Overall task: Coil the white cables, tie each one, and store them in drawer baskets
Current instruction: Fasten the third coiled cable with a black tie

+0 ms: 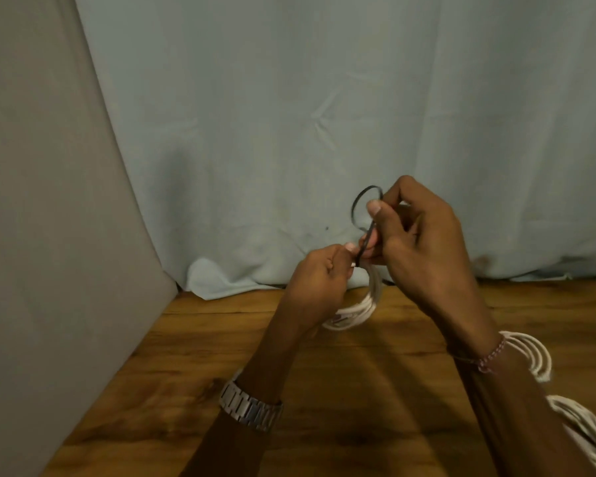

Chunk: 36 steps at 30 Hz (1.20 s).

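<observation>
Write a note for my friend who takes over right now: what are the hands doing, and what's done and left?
Left hand: grips a white coil, held above the table.
Right hand: fingers pinch a black tie that loops up from the coil.
Two more coils lie on the table at the right, behind the right forearm; whether they are tied cannot be seen.
Done: this coil is wound.
Left: finish the tie, then store the coils. No drawer baskets in view.
</observation>
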Each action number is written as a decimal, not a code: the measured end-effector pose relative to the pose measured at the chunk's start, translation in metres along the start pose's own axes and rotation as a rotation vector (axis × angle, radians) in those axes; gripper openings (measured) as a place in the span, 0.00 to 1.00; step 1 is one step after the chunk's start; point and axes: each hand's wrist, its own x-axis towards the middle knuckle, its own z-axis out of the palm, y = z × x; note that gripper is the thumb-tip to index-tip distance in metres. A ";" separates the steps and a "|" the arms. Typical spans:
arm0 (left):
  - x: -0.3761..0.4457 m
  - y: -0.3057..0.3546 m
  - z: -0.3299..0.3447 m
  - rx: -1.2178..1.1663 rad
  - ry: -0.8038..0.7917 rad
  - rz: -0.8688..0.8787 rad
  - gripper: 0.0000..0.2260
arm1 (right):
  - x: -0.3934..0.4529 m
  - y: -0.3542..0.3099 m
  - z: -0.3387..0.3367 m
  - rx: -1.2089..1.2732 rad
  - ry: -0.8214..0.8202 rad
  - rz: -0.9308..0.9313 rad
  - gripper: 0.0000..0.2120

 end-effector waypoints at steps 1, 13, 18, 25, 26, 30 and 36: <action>0.000 0.000 -0.001 -0.005 0.003 -0.013 0.18 | -0.002 -0.002 0.002 -0.020 -0.011 -0.019 0.10; 0.007 -0.010 -0.008 -0.021 0.130 -0.100 0.19 | 0.002 -0.007 -0.011 -0.009 -0.135 -0.040 0.06; 0.011 -0.015 -0.016 -0.203 0.152 -0.201 0.19 | 0.000 -0.014 -0.028 -0.182 -0.345 -0.140 0.04; 0.012 -0.015 -0.024 -0.451 0.076 -0.277 0.17 | -0.002 -0.008 -0.021 -0.377 -0.512 -0.223 0.06; 0.012 -0.013 -0.025 -0.470 0.052 -0.273 0.17 | -0.001 -0.008 -0.022 -0.392 -0.534 -0.234 0.08; 0.010 -0.008 -0.028 -0.557 0.008 -0.249 0.14 | -0.001 -0.007 -0.028 -0.460 -0.645 -0.288 0.17; 0.007 -0.003 -0.028 -0.552 -0.032 -0.216 0.14 | 0.004 -0.004 -0.023 -0.299 -0.354 -0.193 0.14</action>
